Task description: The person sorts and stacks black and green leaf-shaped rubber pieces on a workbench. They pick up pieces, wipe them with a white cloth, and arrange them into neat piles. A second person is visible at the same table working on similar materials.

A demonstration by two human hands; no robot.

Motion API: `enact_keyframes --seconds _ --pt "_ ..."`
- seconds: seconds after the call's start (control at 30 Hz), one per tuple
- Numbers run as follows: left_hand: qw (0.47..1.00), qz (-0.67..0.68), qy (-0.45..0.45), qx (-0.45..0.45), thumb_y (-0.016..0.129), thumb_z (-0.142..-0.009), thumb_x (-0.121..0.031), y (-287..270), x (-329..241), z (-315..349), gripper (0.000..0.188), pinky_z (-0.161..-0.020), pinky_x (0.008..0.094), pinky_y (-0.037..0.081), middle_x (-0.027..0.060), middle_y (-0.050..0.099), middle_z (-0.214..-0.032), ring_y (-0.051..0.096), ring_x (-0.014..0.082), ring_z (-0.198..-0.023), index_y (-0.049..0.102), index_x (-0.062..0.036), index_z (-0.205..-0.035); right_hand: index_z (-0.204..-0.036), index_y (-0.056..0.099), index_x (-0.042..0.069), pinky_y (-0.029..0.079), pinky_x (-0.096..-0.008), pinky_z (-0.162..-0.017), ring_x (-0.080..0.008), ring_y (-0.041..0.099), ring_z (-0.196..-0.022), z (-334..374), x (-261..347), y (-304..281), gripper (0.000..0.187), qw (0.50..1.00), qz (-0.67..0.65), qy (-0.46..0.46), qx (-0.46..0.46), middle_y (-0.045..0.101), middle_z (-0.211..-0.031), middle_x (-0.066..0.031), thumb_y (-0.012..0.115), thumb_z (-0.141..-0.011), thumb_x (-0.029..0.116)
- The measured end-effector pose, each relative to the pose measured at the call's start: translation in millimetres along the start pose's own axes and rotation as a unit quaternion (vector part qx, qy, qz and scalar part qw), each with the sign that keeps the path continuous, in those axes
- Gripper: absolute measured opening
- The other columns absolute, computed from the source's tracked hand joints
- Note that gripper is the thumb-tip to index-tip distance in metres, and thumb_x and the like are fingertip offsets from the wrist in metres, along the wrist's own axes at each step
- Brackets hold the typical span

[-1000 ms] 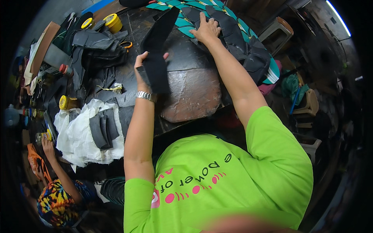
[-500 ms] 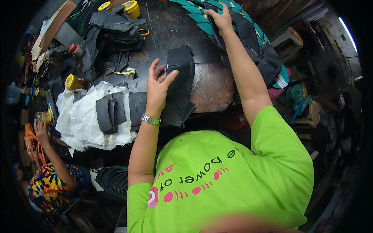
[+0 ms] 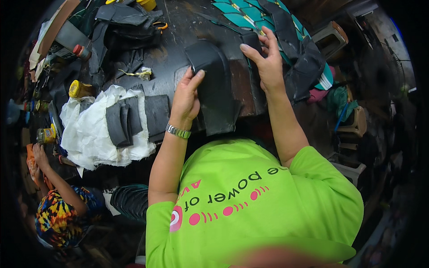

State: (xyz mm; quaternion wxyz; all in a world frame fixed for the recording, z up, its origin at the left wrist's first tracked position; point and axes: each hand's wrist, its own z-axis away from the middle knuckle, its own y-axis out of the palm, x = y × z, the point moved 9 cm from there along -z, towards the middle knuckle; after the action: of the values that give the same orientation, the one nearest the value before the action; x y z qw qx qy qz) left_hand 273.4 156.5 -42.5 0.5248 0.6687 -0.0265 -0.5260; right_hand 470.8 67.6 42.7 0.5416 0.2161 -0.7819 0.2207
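My left hand point(image 3: 186, 99) pinches the left edge of a curved black leather-like piece point(image 3: 216, 85), thumb on top. This piece has a rounded far end and lies at the table's near edge, in front of my body. Farther right, my right hand point(image 3: 269, 62) grips a smaller black piece point(image 3: 251, 41) between thumb and fingers, a little above the table. Beside that hand, more black cut pieces point(image 3: 306, 62) rest on overlapping teal pieces point(image 3: 230, 20).
White crumpled paper point(image 3: 85, 138) bears several dark strips point(image 3: 123, 123) at the left. A yellow-lidded jar point(image 3: 80, 89), orange-handled scissors point(image 3: 162, 27) and a black heap point(image 3: 125, 31) lie beyond. Another person point(image 3: 65, 214) sits at lower left. Plastic stools point(image 3: 330, 40) stand right.
My right hand has come nearer and lower from the teal stack, bringing a black piece. My left hand has closed on the curved black piece, which has shifted right.
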Motion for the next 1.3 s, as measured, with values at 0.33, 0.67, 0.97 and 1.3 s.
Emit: enact_keyframes --seconds 0.33,0.67,0.97,1.3 --pt "0.987 0.144 0.041 -0.049 0.052 -0.103 -0.019 -8.8 20.3 2.1 0.027 -0.104 0.0365 0.046 0.0075 0.066 -0.123 0.061 0.0184 -0.115 0.059 -0.0038 -0.124 -0.142 0.051 0.012 0.04 -0.0319 -0.102 -0.0203 0.05 -0.118 23.0 -20.4 57.9 0.064 0.987 0.029 0.018 0.157 0.052 -0.129 -0.0106 0.077 -0.084 0.022" --pt "0.982 0.173 0.025 -0.066 0.045 -0.106 -0.027 -20.0 29.5 -2.7 0.035 -0.107 0.0428 0.046 0.0133 0.062 -0.129 0.059 0.0254 -0.121 0.056 -0.0015 -0.128 -0.14 0.053 0.011 0.046 -0.0282 -0.095 -0.0164 0.053 -0.111 33.0 -8.1 60.6 0.059 0.971 0.021 -0.031 0.236 0.052 -0.125 -0.0075 0.072 -0.084 0.004" --pt "0.985 0.162 0.037 -0.049 0.044 -0.106 -0.034 -6.4 19.2 2.8 0.041 -0.11 0.0435 0.043 0.0138 0.06 -0.132 0.057 0.0255 -0.123 0.054 -0.0032 -0.131 -0.129 0.059 0.006 0.044 -0.0351 -0.102 -0.0296 0.058 -0.116 37.5 13.5 59.3 0.057 0.968 0.056 -0.068 0.234 0.06 -0.122 -0.016 0.077 -0.075 0.01" --pt "0.994 0.087 0.052 -0.037 0.059 -0.1 -0.017 13.1 6.4 9.4 0.034 -0.096 0.0364 0.054 0.0087 0.064 -0.123 0.063 0.019 -0.111 0.052 -0.0046 -0.131 -0.135 0.055 0.008 0.045 -0.0339 -0.099 -0.0259 0.059 -0.114 40.0 21.3 63.0 0.064 0.967 0.038 -0.065 0.243 0.059 -0.123 -0.0148 0.079 -0.075 0.012"
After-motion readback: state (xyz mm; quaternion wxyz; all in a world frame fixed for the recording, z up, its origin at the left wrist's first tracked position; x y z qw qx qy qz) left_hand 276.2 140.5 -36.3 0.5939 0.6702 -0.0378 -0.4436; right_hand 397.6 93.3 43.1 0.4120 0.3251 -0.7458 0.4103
